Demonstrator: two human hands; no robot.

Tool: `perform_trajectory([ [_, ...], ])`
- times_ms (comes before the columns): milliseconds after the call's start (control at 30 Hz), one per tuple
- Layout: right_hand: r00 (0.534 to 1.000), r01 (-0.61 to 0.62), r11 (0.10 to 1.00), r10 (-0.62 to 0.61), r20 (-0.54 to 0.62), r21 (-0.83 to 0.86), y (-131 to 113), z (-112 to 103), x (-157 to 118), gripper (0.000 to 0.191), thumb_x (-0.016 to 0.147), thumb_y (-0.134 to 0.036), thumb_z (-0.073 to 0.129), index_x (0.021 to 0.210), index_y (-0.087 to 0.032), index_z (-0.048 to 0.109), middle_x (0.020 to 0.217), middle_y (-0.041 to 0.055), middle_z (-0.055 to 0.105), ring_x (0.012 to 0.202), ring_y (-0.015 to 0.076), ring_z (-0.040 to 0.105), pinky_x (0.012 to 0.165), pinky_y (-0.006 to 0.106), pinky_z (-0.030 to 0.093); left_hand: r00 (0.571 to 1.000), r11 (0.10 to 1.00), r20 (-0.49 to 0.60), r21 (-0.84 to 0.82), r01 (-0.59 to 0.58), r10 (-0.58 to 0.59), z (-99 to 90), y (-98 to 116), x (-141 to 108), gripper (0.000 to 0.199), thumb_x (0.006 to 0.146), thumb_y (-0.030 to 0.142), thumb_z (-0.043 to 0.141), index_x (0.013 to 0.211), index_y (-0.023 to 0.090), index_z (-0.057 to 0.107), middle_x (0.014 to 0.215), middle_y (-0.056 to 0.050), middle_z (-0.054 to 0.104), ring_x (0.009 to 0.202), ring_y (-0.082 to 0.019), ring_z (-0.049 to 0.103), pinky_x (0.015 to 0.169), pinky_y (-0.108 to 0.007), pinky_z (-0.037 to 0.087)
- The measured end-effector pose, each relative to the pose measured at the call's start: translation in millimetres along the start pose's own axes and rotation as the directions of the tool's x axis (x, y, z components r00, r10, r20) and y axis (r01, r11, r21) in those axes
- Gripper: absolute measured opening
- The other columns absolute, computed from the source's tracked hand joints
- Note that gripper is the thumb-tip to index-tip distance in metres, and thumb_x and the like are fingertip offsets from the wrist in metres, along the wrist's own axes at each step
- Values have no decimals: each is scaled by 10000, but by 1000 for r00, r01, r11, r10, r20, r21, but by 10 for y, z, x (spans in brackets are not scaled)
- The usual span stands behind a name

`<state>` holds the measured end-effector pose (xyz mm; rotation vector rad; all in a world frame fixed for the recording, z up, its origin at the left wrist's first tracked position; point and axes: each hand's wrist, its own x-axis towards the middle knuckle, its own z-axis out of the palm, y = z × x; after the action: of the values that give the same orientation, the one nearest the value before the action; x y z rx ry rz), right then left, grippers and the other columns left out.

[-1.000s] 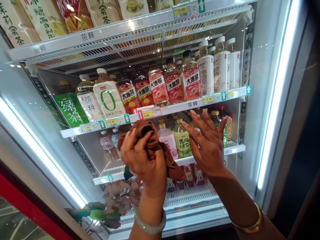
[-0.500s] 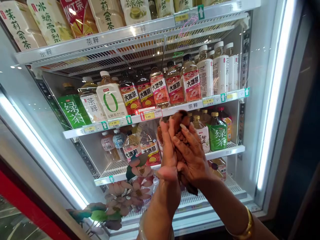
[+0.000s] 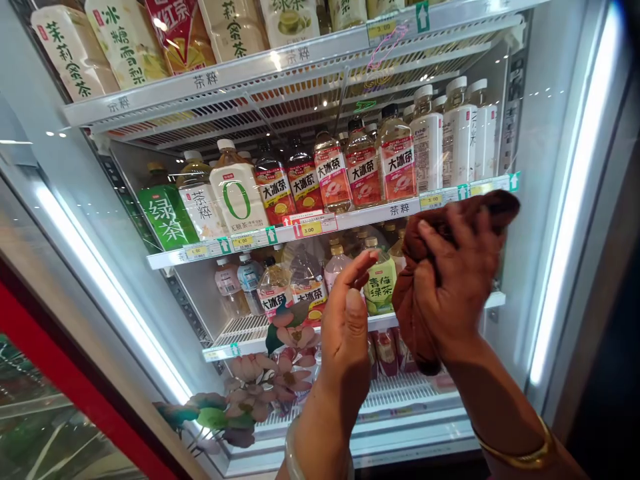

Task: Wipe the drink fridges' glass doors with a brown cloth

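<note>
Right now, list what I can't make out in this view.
All in the head view:
Brown cloth, middle: covered by the right hand.
Pink-labelled bottle, lower part: behind the left hand.
Upper-shelf bottles, tops: cut off by the top edge.
Price tags, finest print: too small.

Bottles (image 3: 335, 177) on shelf (image 3: 365, 215); light strip (image 3: 574, 200) at right.

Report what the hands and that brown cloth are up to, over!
Right hand on brown cloth. Left hand open, holding nothing. Hands hide some bottles.
</note>
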<state>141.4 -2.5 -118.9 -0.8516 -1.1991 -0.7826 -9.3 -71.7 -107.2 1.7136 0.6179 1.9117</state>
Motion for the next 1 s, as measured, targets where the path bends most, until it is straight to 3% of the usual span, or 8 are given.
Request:
perform_trajectory([
  [100, 997, 63, 998, -63, 43, -4, -145, 27, -73, 540, 922, -330, 662, 1453, -285, 576, 1467, 69, 617, 1447, 330, 470, 1233, 611, 331, 984, 947, 4, 272, 169, -177, -9, 96, -12, 577, 1046, 653, 349, 909, 227, 712, 894, -50, 744, 825, -178, 688, 767, -293, 537],
  [200, 992, 126, 990, -126, 12, -58, -107, -7, -124, 535, 859, -308, 769, 1377, -333, 638, 1298, 37, 698, 1234, 265, 591, 1151, 506, 422, 827, 796, 238, 495, 348, -510, 3, 177, -7, 736, 1026, 715, 255, 642, 234, 658, 629, -39, 672, 606, -172, 620, 584, -277, 455],
  [267, 992, 125, 989, -125, 10, -78, 10, -54, -116, 509, 847, -262, 785, 1335, -351, 670, 1212, 29, 710, 1148, 240, 616, 1094, 469, 445, 735, 757, 335, 547, 357, -590, 31, 169, -6, 751, 1018, 723, 277, 676, 231, 729, 716, -68, 749, 676, -198, 682, 630, -291, 496],
  [467, 999, -44, 998, 44, -4, -48, 157, -158, 24, 411, 881, -225, 738, 1284, -302, 719, 1179, 59, 710, 1137, 253, 623, 1061, 482, 455, 716, 794, 353, 173, 583, -603, 148, -134, -84, 862, 929, 841, 371, 1226, 127, 751, 1259, -191, 761, 1165, -322, 725, 991, -449, 579],
  [600, 999, 20, 993, -25, 40, 115, -78, -248, 101, 385, 894, -206, 709, 1275, -262, 709, 1130, 63, 705, 1086, 230, 640, 1012, 437, 498, 784, 832, 425, -117, 543, -452, 199, -235, -126, 934, 872, 898, 394, 1340, 146, 691, 1360, -183, 712, 1336, -371, 629, 1188, -529, 444],
  [733, 988, 153, 968, -153, -15, 198, -271, -276, 62, 528, 824, -240, 800, 1329, -282, 650, 1220, 72, 653, 1180, 253, 605, 1079, 461, 499, 875, 845, 349, -301, 443, -335, 171, -176, -52, 928, 862, 905, 395, 1464, 229, 595, 1389, -136, 701, 1345, -342, 624, 1143, -467, 499],
  [900, 992, 126, 987, -126, -10, 102, 78, -226, -14, 628, 816, -170, 789, 1392, -341, 608, 1256, 68, 637, 1212, 262, 600, 1067, 485, 505, 854, 872, 175, 125, 474, -489, 2, -23, 103, 826, 882, 866, 458, 1194, 173, 781, 1094, -143, 804, 1020, -286, 754, 824, -377, 610],
  [1000, 992, -73, 997, 69, -104, -35, 613, -253, 30, 548, 833, -230, 777, 1362, -320, 665, 1269, 85, 650, 1229, 313, 605, 1067, 558, 497, 941, 889, 21, 335, 312, -339, -70, 65, 112, 681, 996, 725, 424, 977, 174, 823, 920, -104, 808, 851, -228, 752, 756, -344, 595],
])
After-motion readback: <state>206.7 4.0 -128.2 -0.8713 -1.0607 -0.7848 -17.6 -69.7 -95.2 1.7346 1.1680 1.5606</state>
